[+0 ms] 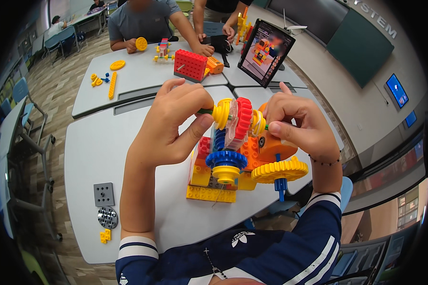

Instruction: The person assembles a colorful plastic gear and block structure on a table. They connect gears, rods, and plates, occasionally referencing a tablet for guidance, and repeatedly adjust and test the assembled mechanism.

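Left hand: my left hand [171, 126] pinches, thumb against forefinger, the left end of a thin green plastic axle [267, 127].
Right hand: my right hand [302, 118] pinches the axle's other end between thumb and fingers, its forearm wearing a thin dark beaded bracelet [324, 163].
On the axle: a toothed red plastic gear [244, 118] sits between a ridged yellow plastic pulley [221, 114] on my left and a yellow pulley with a pale band [257, 123] on my right.
Model: the axle is at the top of a brick-built model, above its low yellow studded base [209, 194], which is on the pale grey table [100, 156] in front of me.
Lower gears: a toothed blue gear [227, 160] has a yellow pulley on its near side; to the right, a large yellow gear [280, 170] rides a blue axle [281, 187] beside a rounded orange housing [275, 145].
Loose parts, left: a square grey plate [103, 194], a round grey studded plate [107, 217] and small yellow bricks [105, 236].
Beyond: a tilted black-framed tablet [265, 53] and a red studded block [190, 65].
Across: a co-worker's hand holds a yellow disc [141, 43].
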Tool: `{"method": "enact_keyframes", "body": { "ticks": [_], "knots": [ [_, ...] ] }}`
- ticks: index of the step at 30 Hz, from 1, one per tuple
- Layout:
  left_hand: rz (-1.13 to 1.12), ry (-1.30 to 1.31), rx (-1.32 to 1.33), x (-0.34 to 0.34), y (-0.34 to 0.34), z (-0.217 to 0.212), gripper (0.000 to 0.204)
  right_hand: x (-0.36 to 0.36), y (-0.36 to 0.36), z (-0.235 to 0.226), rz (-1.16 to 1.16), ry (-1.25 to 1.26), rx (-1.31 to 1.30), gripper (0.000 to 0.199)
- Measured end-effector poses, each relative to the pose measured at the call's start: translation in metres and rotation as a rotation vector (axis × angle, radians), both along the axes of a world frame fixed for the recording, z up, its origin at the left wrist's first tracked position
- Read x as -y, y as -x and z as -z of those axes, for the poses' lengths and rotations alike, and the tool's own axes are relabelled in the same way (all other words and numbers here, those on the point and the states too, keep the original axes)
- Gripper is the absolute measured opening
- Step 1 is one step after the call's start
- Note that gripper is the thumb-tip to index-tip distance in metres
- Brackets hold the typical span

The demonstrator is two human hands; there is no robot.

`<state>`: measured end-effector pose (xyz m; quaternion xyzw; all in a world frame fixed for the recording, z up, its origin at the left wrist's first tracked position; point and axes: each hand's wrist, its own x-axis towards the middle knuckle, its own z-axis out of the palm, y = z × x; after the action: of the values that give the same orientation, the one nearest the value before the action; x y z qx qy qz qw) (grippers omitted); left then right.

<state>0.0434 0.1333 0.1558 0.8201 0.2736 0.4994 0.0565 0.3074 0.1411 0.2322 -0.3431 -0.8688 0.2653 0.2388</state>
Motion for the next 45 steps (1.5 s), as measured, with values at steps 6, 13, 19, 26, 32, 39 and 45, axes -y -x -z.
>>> {"method": "enact_keyframes", "body": {
  "ticks": [6, 13, 19, 26, 32, 39, 45],
  "knots": [
    [-0.003, 0.005, 0.003, 0.000, 0.000, 0.000, 0.015, -0.001, 0.000, -0.001, 0.001, 0.011, 0.004, 0.026],
    [-0.001, 0.004, 0.020, -0.001, 0.000, 0.002, 0.017, -0.001, 0.002, 0.000, 0.008, 0.015, 0.019, 0.025],
    [0.022, 0.006, 0.054, -0.002, -0.002, 0.004, 0.012, -0.003, 0.001, 0.001, 0.014, 0.026, 0.029, 0.027],
    [-0.018, -0.023, 0.058, -0.001, -0.002, 0.002, 0.011, -0.013, -0.002, 0.004, -0.065, 0.025, -0.006, 0.023],
    [-0.051, -0.058, 0.013, 0.001, 0.001, -0.002, 0.013, -0.014, -0.008, 0.019, -0.117, -0.179, -0.123, 0.015],
    [-0.071, -0.038, -0.019, 0.001, 0.002, -0.001, 0.018, -0.024, -0.029, 0.041, 0.058, -0.115, -0.413, 0.084],
    [-0.053, -0.026, 0.016, 0.003, 0.001, -0.003, 0.013, -0.029, -0.035, 0.069, -0.146, 0.258, -0.561, 0.100]
  ]
}}
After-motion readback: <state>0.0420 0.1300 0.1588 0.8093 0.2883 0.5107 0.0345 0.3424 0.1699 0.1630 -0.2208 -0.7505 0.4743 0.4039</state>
